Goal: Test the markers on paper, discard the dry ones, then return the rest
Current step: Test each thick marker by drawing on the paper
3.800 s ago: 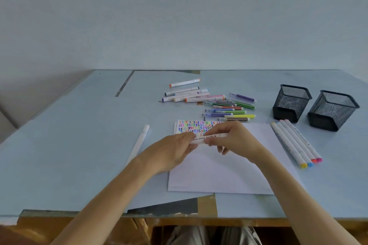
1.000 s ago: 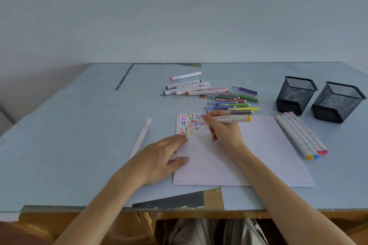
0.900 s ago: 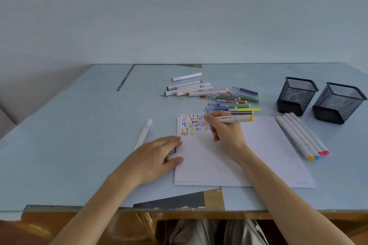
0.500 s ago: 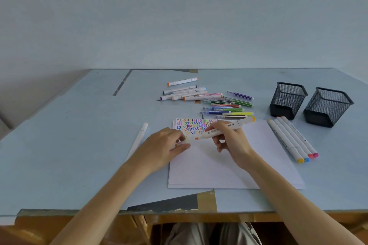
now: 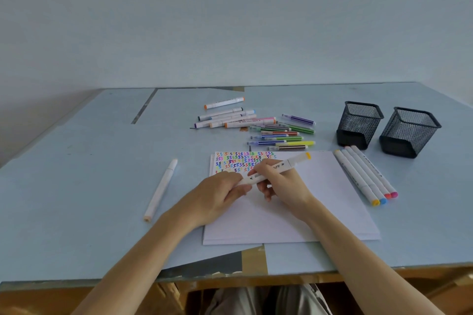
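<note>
Holding the yellow-ended marker (image 5: 275, 169) across the paper (image 5: 320, 202), I am gripping its barrel in my right hand (image 5: 281, 181) while my left hand (image 5: 220, 194) is pinching the near end, where I judge the cap is going on. It is looking light, stiff and smooth, so I am taking it mid-barrel. Four markers (image 5: 366, 174) are lying beside the mesh cups (image 5: 358, 123) on the desk (image 5: 76, 186).

Both hands now hold the marker (image 5: 276, 168) together, its orange tip covered again.
</note>
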